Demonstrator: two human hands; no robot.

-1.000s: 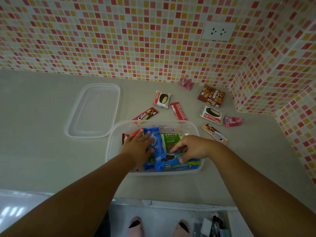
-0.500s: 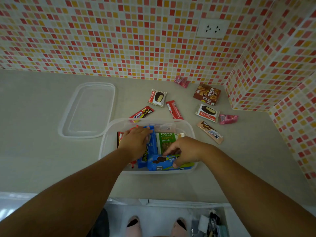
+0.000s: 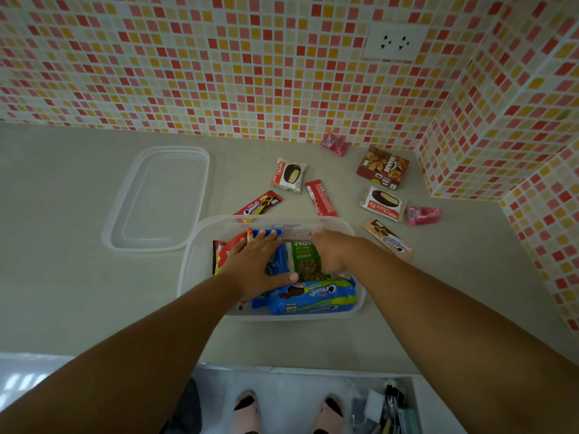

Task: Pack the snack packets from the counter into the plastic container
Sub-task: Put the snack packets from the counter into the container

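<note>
A clear plastic container (image 3: pixel 187 278) stands on the counter near its front edge. In it lie a blue Cream-O packet (image 3: pixel 313 296), a green nut snack packet (image 3: pixel 304 259), a red packet (image 3: pixel 223 255) and another blue packet. My left hand (image 3: pixel 257 265) presses flat on that blue packet with straight fingers. My right hand (image 3: pixel 332 250) reaches into the container right of the green packet, its fingers hidden. Loose on the counter behind are two choco pies (image 3: pixel 289 175) (image 3: pixel 383 203), a red bar (image 3: pixel 320 198), a red Cream-O packet (image 3: pixel 260 206) and a beige packet (image 3: pixel 387 240).
The container's lid (image 3: pixel 159 198) lies to the left. A brown snack box (image 3: pixel 383 168) and two pink candies (image 3: pixel 423 215) (image 3: pixel 335 144) sit near the tiled corner wall (image 3: pixel 501 136). Below the counter's front edge are an open drawer (image 3: pixel 388 408) and my feet.
My right hand has let go of the blue Cream-O packet, which now lies along the container's near wall, and has moved farther in. My left hand has flattened on the other blue packet.
</note>
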